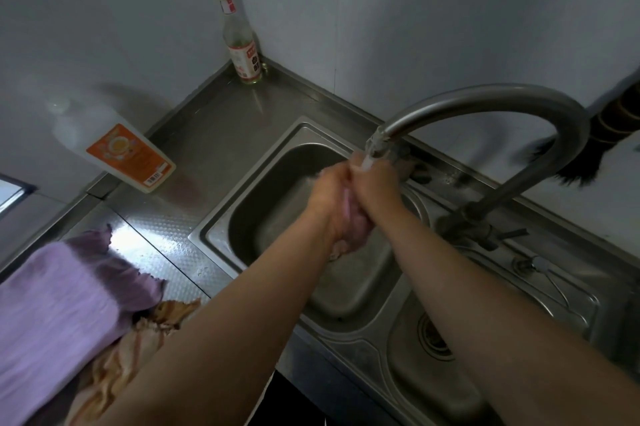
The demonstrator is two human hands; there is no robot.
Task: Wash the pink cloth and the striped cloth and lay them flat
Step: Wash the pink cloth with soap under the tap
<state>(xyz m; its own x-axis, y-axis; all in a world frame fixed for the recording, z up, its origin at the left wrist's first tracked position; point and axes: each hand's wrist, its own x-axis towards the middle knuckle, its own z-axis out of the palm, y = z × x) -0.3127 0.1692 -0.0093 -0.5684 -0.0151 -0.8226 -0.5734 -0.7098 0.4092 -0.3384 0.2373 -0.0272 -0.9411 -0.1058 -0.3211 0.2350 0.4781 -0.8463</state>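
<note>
The setting is a domestic kitchen. A stainless-steel double sink is recessed into a steel counter fitted into the corner of plain grey walls. A curved swivel tap discharges water over the basins. A labelled glass bottle and a white detergent bottle stand along the wall.

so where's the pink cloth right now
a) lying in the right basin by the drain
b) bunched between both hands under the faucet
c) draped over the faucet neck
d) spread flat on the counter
b: the pink cloth is bunched between the left hand and right hand, under the faucet spout, above the left sink basin.
</note>
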